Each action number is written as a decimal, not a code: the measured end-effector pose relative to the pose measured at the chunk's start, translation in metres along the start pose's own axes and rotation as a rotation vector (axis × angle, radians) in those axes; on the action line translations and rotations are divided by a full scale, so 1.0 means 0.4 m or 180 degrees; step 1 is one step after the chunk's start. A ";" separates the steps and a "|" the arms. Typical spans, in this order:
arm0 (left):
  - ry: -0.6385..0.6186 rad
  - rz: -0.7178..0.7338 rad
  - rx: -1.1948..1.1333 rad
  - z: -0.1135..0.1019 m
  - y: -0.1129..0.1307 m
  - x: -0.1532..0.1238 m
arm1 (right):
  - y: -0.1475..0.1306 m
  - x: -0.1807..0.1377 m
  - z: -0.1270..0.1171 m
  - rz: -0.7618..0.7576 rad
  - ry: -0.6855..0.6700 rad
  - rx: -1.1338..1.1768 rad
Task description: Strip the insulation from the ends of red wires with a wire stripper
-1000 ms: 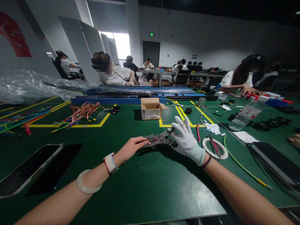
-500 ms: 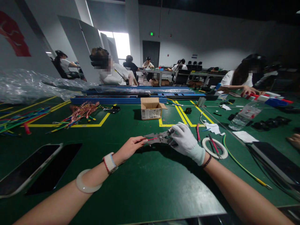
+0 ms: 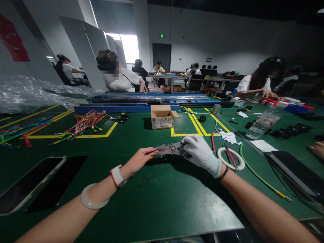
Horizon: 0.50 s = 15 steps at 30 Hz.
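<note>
My bare left hand (image 3: pixel 141 158) is closed in a pinch on a thin red wire (image 3: pixel 163 150), at the tip end of a grey wire stripper (image 3: pixel 172 148). The wire runs along the tool's jaws toward its pivot. My right hand (image 3: pixel 198 151), in a white glove, is wrapped round the stripper's handles, which its fingers mostly hide. The tool is held just above the green tabletop. Just beyond my hands stands an open cardboard box (image 3: pixel 162 122). Right of my glove lie a short red cable piece (image 3: pixel 213 141) and a white tape roll (image 3: pixel 219 158).
Two phones lie at left, one a white-edged phone (image 3: pixel 30 184). Copper-braided wires (image 3: pixel 91 121) and coloured wires (image 3: pixel 27 130) lie farther back. A yellow-green cable (image 3: pixel 260 177) and a water bottle (image 3: pixel 264 125) are at right. Blue rails (image 3: pixel 113 108) cross behind; co-workers sit around.
The glove's fingers look more closed round the handles, and the stripper's jaws sit closer together. My left hand stays at the wire. The view has shifted slightly.
</note>
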<state>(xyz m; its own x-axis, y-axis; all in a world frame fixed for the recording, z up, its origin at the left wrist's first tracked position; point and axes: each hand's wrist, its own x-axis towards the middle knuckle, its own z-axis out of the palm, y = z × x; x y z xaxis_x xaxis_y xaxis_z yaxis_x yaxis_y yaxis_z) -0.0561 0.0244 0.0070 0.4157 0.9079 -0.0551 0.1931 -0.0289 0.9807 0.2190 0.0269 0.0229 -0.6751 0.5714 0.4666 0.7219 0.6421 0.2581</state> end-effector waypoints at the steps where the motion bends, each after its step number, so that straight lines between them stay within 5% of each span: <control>1: -0.0004 -0.0002 0.0004 0.000 0.002 -0.001 | 0.000 0.001 -0.003 -0.0008 -0.0021 -0.0032; 15: 0.0074 -0.0072 -0.0021 0.008 -0.003 0.002 | 0.006 -0.006 -0.002 0.0054 -0.0164 -0.0145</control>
<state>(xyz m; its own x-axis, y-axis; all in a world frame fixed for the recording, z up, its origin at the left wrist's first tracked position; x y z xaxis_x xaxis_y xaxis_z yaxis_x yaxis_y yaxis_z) -0.0533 0.0238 0.0050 0.3903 0.9178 -0.0731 0.1964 -0.0054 0.9805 0.2225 0.0266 0.0231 -0.6687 0.6083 0.4275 0.7387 0.6087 0.2893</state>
